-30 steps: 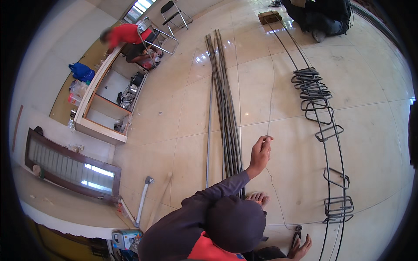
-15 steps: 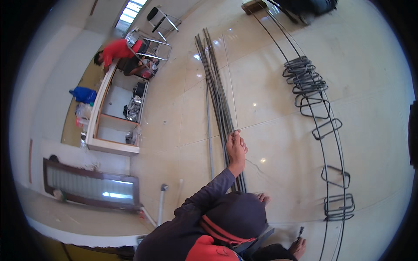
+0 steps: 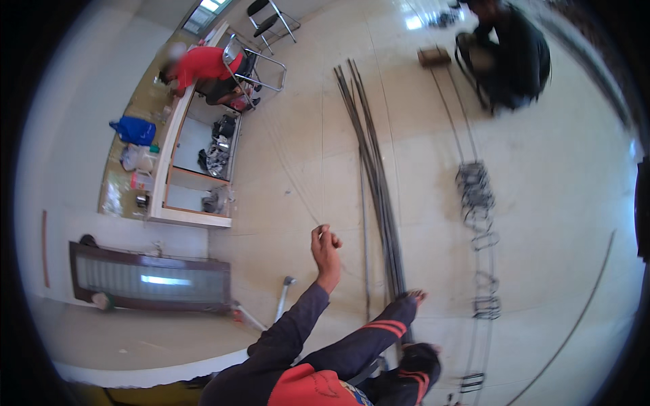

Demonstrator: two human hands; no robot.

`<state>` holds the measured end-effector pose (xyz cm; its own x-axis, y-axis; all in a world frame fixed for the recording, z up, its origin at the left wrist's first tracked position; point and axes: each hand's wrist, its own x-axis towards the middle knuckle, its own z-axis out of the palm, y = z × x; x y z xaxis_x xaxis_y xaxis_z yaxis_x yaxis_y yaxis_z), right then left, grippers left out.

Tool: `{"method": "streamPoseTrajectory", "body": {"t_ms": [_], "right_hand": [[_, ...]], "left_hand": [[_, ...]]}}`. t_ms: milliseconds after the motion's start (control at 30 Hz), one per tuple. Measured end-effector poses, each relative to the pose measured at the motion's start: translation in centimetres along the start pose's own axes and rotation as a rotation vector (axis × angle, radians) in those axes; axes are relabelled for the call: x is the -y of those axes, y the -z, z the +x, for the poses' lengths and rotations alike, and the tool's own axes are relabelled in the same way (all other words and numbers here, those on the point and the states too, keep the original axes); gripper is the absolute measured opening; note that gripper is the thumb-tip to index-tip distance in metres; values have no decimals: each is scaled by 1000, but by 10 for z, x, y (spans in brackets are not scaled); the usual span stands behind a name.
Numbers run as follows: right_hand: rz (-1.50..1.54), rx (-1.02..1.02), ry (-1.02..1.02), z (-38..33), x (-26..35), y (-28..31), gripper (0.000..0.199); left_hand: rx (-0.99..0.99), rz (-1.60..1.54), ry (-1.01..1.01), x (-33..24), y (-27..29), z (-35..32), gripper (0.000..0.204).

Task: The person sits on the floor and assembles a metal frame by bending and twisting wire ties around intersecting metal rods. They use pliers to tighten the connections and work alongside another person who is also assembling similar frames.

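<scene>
My left hand (image 3: 326, 254) is raised over the tiled floor, left of a bundle of long steel rods (image 3: 382, 196). Its fingers are closed on thin wires (image 3: 298, 193), which trail away toward the far left. To the right, several bent steel stirrups (image 3: 476, 189) hang around two long bars (image 3: 450, 108), bunched at the far part and spaced out nearer me. My right hand is out of sight. At the lower edge a small dark tip (image 3: 450, 399) shows, too little of it to name.
A brown block (image 3: 434, 57) props the bars' far end beside a crouching person in dark clothes (image 3: 508, 61). One long rod (image 3: 575, 325) lies far right. A person in red (image 3: 210, 64) leans over a counter (image 3: 186, 218) beside metal chairs (image 3: 271, 27). My legs (image 3: 379, 338) extend by the rods.
My left hand has moved left, away from the rod bundle. My right hand and its small dark tool have left the view. The crouching person now shows more fully as the view shifted.
</scene>
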<state>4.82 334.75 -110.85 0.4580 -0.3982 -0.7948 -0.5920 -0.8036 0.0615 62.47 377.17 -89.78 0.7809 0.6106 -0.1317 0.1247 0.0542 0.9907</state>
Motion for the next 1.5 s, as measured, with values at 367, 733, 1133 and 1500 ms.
{"method": "streamPoseTrajectory", "body": {"t_ms": [367, 733, 1133, 1500], "right_hand": [[63, -277, 464, 94, 170, 271, 39], [1114, -518, 1138, -26, 539, 617, 38], [1165, -124, 1475, -14, 788, 786, 38], [281, 258, 774, 78, 884, 779, 34]], "left_hand": [[-137, -53, -4, -153, 29, 26, 23], [-366, -190, -131, -194, 12, 132, 26], [-675, -76, -259, -216, 8, 260, 21], [-566, -365, -209, -252, -3, 472, 20]]}}
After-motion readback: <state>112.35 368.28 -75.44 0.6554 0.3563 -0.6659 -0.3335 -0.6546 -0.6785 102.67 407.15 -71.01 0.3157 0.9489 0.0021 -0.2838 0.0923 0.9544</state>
